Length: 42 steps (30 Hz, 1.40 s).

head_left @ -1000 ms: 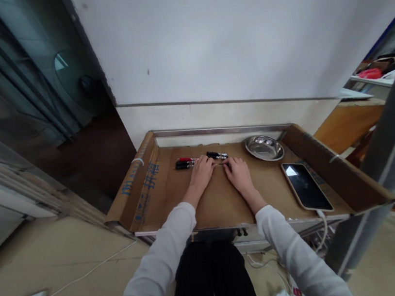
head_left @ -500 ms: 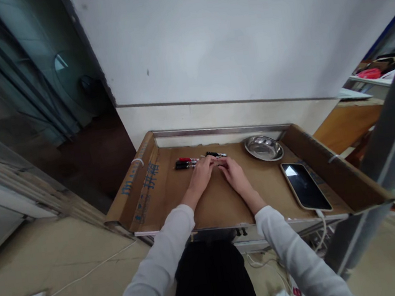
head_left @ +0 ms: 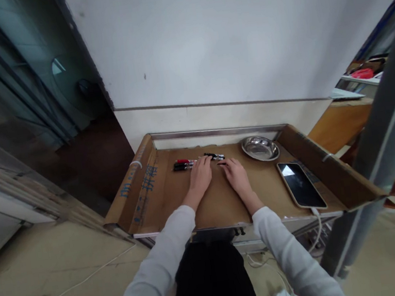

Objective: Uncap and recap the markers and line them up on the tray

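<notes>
My left hand point(head_left: 201, 171) lies over the right ends of several pens, its fingers stretched forward and hiding what is under them. Beside it on the left, a red pen point(head_left: 184, 161) and black pens point(head_left: 182, 167) lie side by side on the cardboard. Another black pen point(head_left: 215, 156) rests just beyond my left fingertips. My right hand point(head_left: 236, 173) is to the right, a small gap away, with fingertips pinched together on a small dark piece point(head_left: 222, 164). Its exact kind is too small to make out.
A cardboard-lined tabletop point(head_left: 179, 204) has raised sides at left and right. A round metal dish point(head_left: 260, 149) stands at the back right. Nearer lies a phone point(head_left: 302, 185) with a white cable point(head_left: 319, 229). A white wall point(head_left: 205, 44) rises behind.
My hands were together over the pens and are now apart. The right hand has drawn slightly away with the small dark piece at its fingertips. The view has shifted a little.
</notes>
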Each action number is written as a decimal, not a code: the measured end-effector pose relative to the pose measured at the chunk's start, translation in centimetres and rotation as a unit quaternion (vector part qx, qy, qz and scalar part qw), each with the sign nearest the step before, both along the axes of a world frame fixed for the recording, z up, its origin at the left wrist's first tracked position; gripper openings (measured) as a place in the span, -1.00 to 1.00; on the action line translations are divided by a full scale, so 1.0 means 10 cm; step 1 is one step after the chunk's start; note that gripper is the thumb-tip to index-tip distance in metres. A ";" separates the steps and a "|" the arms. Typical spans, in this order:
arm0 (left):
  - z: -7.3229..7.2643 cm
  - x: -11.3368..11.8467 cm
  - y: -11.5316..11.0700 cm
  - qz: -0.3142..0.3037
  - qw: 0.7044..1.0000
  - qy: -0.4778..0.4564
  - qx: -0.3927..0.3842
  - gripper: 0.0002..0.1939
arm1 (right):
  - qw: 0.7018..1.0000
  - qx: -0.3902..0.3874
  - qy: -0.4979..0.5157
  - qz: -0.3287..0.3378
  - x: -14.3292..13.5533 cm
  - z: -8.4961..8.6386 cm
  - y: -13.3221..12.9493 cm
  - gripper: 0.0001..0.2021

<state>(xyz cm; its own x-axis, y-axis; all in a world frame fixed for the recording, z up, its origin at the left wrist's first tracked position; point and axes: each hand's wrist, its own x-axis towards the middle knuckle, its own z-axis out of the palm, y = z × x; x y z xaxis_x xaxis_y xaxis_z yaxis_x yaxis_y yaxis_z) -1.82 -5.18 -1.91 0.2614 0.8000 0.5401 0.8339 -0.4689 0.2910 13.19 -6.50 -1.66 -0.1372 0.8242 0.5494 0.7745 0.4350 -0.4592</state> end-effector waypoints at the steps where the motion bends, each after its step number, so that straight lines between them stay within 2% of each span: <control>1: -0.01 0.06 0.04 -0.010 1.000 0.014 0.006 -0.60 | 1.000 0.000 0.003 -0.020 0.03 0.00 0.01 -0.77; 6: -0.03 0.19 0.17 -0.022 0.998 0.056 -0.002 -0.68 | 0.995 -0.002 -0.002 -0.096 0.11 -0.01 0.03 -0.75; 9: -0.01 0.18 0.15 -0.042 0.997 0.069 -0.009 -0.80 | 0.987 -0.008 -0.037 -0.155 0.13 0.00 -0.01 -0.75; 12: 0.00 0.16 0.06 -0.057 0.997 0.050 -0.015 -0.80 | 0.979 -0.005 -0.080 -0.186 0.13 0.02 -0.05 -0.75; 20: 0.08 0.08 -0.15 0.016 1.000 -0.002 -0.019 -0.79 | 0.985 0.014 -0.088 -0.145 0.07 0.07 -0.08 -0.73; 25: 0.08 0.06 -0.15 0.007 1.000 -0.020 -0.013 -0.79 | 0.989 0.036 -0.098 -0.105 -0.01 0.09 -0.12 -0.72; 31: 0.10 0.05 -0.18 0.003 0.999 -0.045 0.007 -0.79 | 0.987 0.037 -0.069 -0.141 -0.02 0.12 -0.15 -0.71; 34: 0.11 0.03 -0.21 0.003 0.999 -0.050 0.010 -0.79 | 0.991 0.048 -0.061 -0.107 -0.03 0.10 -0.14 -0.72; 37: 0.10 -0.01 -0.21 0.004 0.998 -0.063 0.020 -0.80 | 0.997 0.064 -0.035 -0.029 -0.06 0.07 -0.12 -0.69; 42: 0.10 -0.07 -0.21 -0.011 0.996 -0.087 0.020 -0.81 | 0.994 0.045 0.011 0.096 -0.13 0.06 -0.15 -0.62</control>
<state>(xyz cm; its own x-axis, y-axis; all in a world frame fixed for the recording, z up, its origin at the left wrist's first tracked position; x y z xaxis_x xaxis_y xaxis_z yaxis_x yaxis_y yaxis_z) -2.53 -7.31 -0.92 0.1791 0.7715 0.6106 0.7618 -0.5014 0.4102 11.89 -8.00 -1.10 -0.2734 0.7310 0.6251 0.6632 0.6140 -0.4280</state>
